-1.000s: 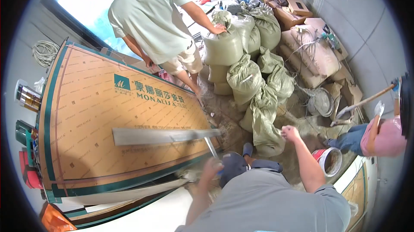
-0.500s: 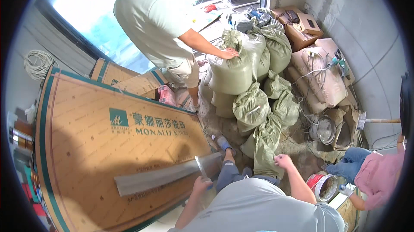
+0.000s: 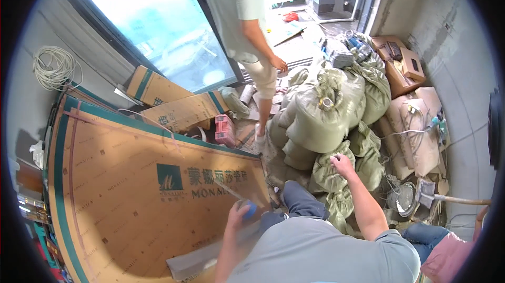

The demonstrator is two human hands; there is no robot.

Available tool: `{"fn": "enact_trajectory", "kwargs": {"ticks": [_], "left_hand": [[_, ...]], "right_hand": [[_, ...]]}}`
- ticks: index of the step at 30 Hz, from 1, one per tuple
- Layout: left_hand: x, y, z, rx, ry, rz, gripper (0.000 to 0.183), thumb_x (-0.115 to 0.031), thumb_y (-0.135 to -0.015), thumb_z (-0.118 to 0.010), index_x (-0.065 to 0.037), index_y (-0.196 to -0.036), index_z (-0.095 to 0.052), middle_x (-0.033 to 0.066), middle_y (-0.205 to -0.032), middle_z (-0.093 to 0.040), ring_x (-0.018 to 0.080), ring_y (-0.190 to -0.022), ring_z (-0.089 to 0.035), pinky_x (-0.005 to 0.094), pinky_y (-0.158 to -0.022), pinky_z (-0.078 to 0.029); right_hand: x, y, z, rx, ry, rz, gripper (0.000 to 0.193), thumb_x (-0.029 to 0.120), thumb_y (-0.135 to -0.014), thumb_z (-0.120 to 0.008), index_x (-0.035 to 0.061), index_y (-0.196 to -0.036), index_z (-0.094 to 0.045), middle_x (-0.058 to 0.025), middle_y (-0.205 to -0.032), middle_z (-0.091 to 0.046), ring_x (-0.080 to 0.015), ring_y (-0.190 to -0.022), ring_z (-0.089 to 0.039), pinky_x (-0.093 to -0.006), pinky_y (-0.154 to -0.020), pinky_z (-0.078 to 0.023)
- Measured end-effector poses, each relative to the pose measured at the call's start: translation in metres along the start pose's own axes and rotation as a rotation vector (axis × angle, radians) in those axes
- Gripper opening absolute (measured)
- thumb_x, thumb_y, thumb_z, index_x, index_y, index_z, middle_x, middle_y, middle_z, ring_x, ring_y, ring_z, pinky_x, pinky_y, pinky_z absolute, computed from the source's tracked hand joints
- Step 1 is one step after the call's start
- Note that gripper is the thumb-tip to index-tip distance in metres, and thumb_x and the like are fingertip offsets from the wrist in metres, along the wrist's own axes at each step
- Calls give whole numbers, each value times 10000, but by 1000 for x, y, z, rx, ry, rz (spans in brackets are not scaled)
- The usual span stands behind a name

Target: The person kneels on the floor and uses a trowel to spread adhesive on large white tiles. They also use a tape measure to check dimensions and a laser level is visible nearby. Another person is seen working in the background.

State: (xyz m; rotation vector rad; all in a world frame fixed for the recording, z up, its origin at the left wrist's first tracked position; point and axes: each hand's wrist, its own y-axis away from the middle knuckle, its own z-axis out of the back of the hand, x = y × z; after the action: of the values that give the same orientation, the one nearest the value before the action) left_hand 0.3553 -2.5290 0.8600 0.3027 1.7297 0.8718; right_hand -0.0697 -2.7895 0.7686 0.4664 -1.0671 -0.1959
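My left hand [image 3: 238, 214] is closed around a blue tool with a long thin pale strip [image 3: 245, 208]; blur hides its exact kind. It is above a large brown cardboard-faced panel [image 3: 126, 188] with green edging. Under that forearm, a long grey translucent strip [image 3: 187, 263] lies on the panel. My right hand [image 3: 343, 166] is raised with fingers curled in front of a pale green woven sack [image 3: 331, 175]. A tiny pale spot shows at its fingertips, too small to name. More stuffed woven sacks [image 3: 323, 117] are piled beyond, a small ring-shaped item [image 3: 326, 104] on top.
Another person [image 3: 239, 15] stands by the glass door [image 3: 152, 25]. A crouching person in pink [image 3: 450, 256] is at the lower right, near a long-handled tool [image 3: 426, 193]. A pink case [image 3: 225, 129], cardboard boxes [image 3: 400, 70] and brown bags [image 3: 418, 136] surround the pile.
The standing person has taken a hand off the top sack and stepped back toward the door. My view has shifted. My right hand has risen and reaches farther forward; the left still grips the blue tool.
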Motion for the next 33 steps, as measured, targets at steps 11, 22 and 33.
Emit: {"fn": "enact_trajectory", "kwargs": {"ticks": [11,22,33], "left_hand": [[-108,-81,-32,378,566,-72,771,-338,-778,-782,-12,-1393,-451,206,-1267,-607,301,-1196,-606,379,-1032,-487],[-266,-317,-39,368,326,86,622,-277,-875,-708,33,-1344,-442,159,-1236,-592,242,-1089,-625,416,-956,-515],[-409,-440,-77,484,-37,157,745,-161,-808,-779,29,-1420,-400,137,-1291,-556,251,-1130,-601,409,-960,-511]], "right_hand": [[156,-102,-104,213,-79,81,388,351,-944,-638,-19,-1045,-700,-111,-863,-718,-182,-770,-675,-345,-743,-535],[370,-194,-206,776,436,545,783,544,-813,-737,38,-1368,-516,-198,-1268,-577,-382,-1157,-594,-469,-969,-482],[325,-270,-149,127,-67,127,474,393,-879,-708,26,-1176,-662,-182,-1056,-703,-285,-990,-686,-386,-880,-532]]}}
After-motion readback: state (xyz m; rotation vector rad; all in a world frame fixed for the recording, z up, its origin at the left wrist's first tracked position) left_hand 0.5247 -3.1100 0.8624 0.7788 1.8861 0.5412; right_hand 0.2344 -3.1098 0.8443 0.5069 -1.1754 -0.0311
